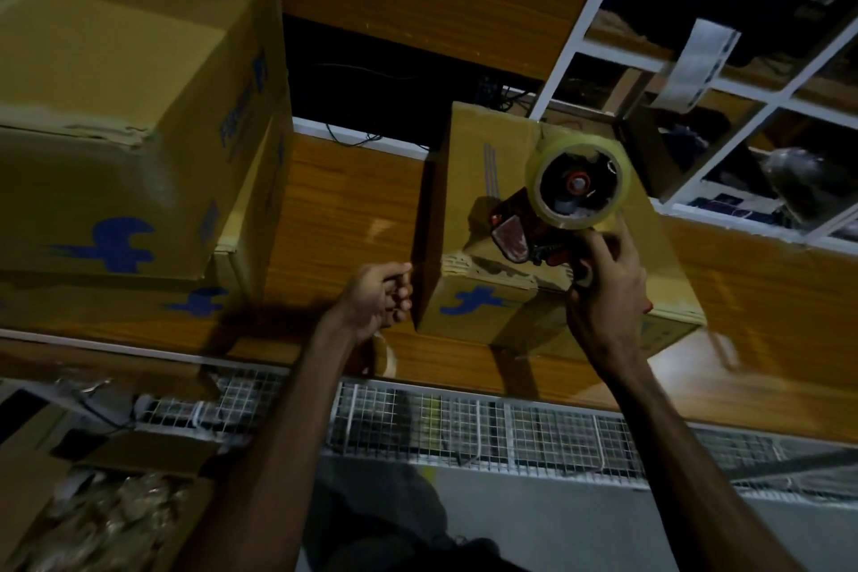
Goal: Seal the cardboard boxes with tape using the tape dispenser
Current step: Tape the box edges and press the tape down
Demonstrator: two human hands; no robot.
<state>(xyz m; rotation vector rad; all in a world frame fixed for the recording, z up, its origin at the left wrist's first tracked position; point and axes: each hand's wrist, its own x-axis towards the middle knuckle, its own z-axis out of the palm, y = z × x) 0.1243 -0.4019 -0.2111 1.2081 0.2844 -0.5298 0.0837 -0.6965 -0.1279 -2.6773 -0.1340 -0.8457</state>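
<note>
1. Gripping the handle of the tape dispenser (552, 209), the right hand (608, 288) holds it on top of the small box (469, 181), near that box's front edge.
2. The left hand (378, 297) hovers just left of the small box with its fingers loosely curled; whether it pinches a strip of tape is hard to tell.
3. The small box sits on a wooden table (348, 200), with bare wood between it and the big boxes (116, 107) stacked at the left.
4. The table's near edge runs in front of both hands, above a wire mesh panel (510, 427).
5. The big boxes are cut off by the left border.
6. An open carton (93, 511) at the lower left holds crumpled material, too dark to name.
7. White shelves (743, 84) behind hold dim, blurred things.
</note>
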